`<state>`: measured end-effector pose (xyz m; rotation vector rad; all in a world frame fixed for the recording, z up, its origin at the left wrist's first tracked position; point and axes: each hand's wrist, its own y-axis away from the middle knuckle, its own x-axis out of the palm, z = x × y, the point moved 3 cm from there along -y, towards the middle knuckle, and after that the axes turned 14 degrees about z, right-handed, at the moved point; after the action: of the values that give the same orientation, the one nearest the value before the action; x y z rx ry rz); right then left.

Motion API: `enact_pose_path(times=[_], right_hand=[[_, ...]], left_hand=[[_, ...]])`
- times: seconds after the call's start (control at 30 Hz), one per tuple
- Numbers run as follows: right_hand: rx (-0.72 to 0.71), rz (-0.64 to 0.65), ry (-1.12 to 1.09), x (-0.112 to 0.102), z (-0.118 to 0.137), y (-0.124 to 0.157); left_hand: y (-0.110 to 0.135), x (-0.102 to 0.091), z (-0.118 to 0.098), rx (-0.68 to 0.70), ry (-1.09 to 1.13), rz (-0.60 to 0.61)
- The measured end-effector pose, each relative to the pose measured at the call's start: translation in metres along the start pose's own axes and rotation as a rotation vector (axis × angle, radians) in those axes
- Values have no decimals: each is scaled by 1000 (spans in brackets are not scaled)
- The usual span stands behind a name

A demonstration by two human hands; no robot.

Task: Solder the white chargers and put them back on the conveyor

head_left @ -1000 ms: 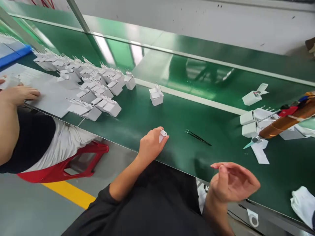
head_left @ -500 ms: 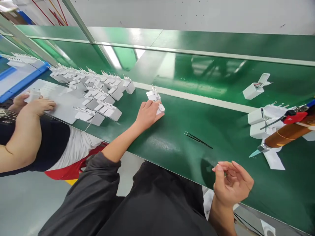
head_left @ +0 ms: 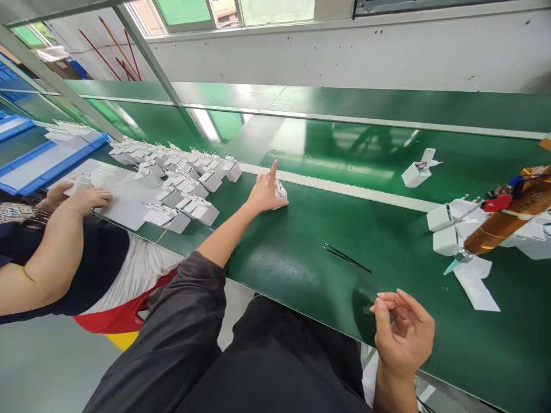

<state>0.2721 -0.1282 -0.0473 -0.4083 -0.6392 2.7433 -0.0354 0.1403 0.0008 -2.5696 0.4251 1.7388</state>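
Observation:
My left hand point(head_left: 262, 194) reaches out over the green table and is closed around a white plug-in charger point(head_left: 280, 191), its index finger pointing up. The hand covers most of this charger, which stands on the tabletop. My right hand point(head_left: 404, 331) hovers palm up near the front edge, thumb and index finger pinched together. Whatever may be between those fingertips is too small to make out. Black tweezers point(head_left: 346, 258) lie on the table between my hands.
White chargers with pins point(head_left: 185, 178) crowd the left; a co-worker's hands point(head_left: 88, 198) are beyond them, by a white sheet point(head_left: 129, 209). An orange-handled tool with a teal tip point(head_left: 495, 226) hangs at right over white housings point(head_left: 445, 241). An opened housing point(head_left: 415, 174) stands farther back.
The view has tilted up, showing windows. My left index finger has lifted from the charger and now points up. My right hand stays pinched in about the same place.

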Motion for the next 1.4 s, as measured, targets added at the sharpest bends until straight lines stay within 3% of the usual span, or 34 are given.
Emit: enact_pose_path(times=[0.1,0.17,0.27,0.33,0.47,0.6,0.73,0.93,1.0,1.2,1.4], right_hand=[[6,-6,20,1,0,0],[26,-1,40,2,1,1],[66,-2,53,2,1,4],[88,-14,42,1,2,5],[105,-4,24,-1,4,7],[148,6,29,1,8,6],[217,-13,87,2,10,7],[283,30,159,4,6,9],[288,42,196,5,6,8],[267,55,260,7,2,5],[295,90,254,7,-1,4]], left_hand=[[0,-9,12,27,221,-8],[12,-17,20,68,543,-47],[45,-30,26,189,1165,-27],[72,-39,22,275,1425,-6],[116,-51,9,357,1578,-42],[132,-53,11,367,1605,-81],[122,-48,33,242,1421,-151],[78,-38,62,-238,364,-290],[63,-38,66,-380,153,-286],[35,-43,81,-602,-40,-250],[41,-39,90,-551,-118,-404]])
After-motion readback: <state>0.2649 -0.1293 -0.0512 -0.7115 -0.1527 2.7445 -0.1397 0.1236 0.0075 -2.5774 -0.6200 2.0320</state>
